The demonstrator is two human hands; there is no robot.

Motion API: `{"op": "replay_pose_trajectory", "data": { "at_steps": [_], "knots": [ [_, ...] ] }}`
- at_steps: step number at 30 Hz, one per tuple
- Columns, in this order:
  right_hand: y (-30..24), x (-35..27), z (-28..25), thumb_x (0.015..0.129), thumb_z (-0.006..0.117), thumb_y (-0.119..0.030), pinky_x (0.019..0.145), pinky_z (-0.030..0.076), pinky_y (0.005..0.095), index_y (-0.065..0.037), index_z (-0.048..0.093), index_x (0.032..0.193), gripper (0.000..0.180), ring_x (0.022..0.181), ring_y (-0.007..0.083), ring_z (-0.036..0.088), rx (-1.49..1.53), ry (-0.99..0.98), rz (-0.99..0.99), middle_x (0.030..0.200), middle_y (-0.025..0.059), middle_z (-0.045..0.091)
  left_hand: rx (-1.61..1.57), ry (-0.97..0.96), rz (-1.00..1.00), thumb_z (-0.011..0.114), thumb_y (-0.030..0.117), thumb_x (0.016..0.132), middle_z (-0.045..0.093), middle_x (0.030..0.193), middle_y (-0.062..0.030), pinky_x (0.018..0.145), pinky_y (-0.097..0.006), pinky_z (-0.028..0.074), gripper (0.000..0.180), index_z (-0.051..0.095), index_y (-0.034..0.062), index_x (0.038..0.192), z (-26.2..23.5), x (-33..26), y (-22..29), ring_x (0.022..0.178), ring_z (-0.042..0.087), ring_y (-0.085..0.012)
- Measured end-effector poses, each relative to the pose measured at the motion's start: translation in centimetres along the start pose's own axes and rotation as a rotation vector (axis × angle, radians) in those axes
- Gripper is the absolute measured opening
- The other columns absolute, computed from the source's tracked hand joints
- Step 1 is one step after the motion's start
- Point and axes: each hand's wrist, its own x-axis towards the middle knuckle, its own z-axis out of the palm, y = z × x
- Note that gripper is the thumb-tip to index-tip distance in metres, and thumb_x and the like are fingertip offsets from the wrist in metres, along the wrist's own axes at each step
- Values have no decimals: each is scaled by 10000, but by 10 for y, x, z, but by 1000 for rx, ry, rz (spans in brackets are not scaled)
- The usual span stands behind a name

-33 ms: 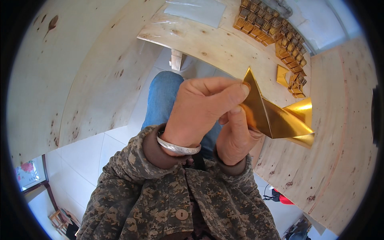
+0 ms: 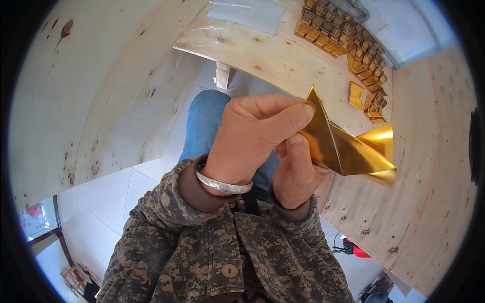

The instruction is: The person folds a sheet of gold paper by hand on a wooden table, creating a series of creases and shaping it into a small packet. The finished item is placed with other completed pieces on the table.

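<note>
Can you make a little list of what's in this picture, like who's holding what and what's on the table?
Left hand: pinches the top corner of the shiny gold folded paper
Right hand: holds the same paper from below
Wrist: silver bracelet on the left arm
Clothes: camouflage jacket, blue jeans
Table: pale wooden boards
On table: rows of small gold folded pieces, a clear plastic sheet
Floor: white tiles
</note>
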Motion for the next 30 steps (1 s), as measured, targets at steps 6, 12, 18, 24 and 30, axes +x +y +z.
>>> {"op": "replay_pose_trajectory", "data": {
  "at_steps": [6, 12, 18, 24, 30],
  "knots": [
    [2, -2, -2, 915, 685, -15, 680, 505, 254, 39, 647, 1143, 237, 761, 133, 610, -26, -15, -7, 930, 86, 683, -83, 2, 53, 757, 164, 906, 700, 773, -15, 533, -186, 445, 184, 761, -13, 958, 1, 0, -2, 613, 549, -32],
    [-1, -2, 0, 924, 664, -19, 673, 497, 257, 46, 643, 1146, 232, 761, 125, 598, -27, -1, -31, 933, 82, 676, -89, 22, 37, 758, 162, 907, 701, 775, -20, 509, -179, 430, 188, 753, -15, 969, 6, 2, -3, 594, 540, -27],
    [1, -2, 1, 928, 656, -26, 674, 494, 257, 52, 645, 1142, 228, 758, 124, 594, -28, -13, -65, 933, 86, 676, -8, -57, 13, 644, 89, 958, 745, 969, -97, 828, -291, 541, 175, 736, -33, 1044, -1, 2, 1, 870, 668, -132],
    [1, -2, 0, 925, 675, -39, 680, 500, 259, 57, 652, 1152, 248, 776, 132, 612, -17, -18, -78, 958, 104, 690, -15, -52, 14, 645, 105, 963, 746, 962, -92, 820, -293, 540, 173, 739, -27, 1024, 1, 1, 2, 860, 666, -133],
    [1, -5, -3, 924, 685, -47, 678, 503, 264, 54, 653, 1151, 250, 781, 140, 620, -17, -10, -43, 971, 116, 694, -27, -70, -2, 651, 109, 961, 742, 942, -85, 797, -286, 535, 174, 739, -27, 1021, 0, 4, 1, 841, 659, -127]
  ]
}}
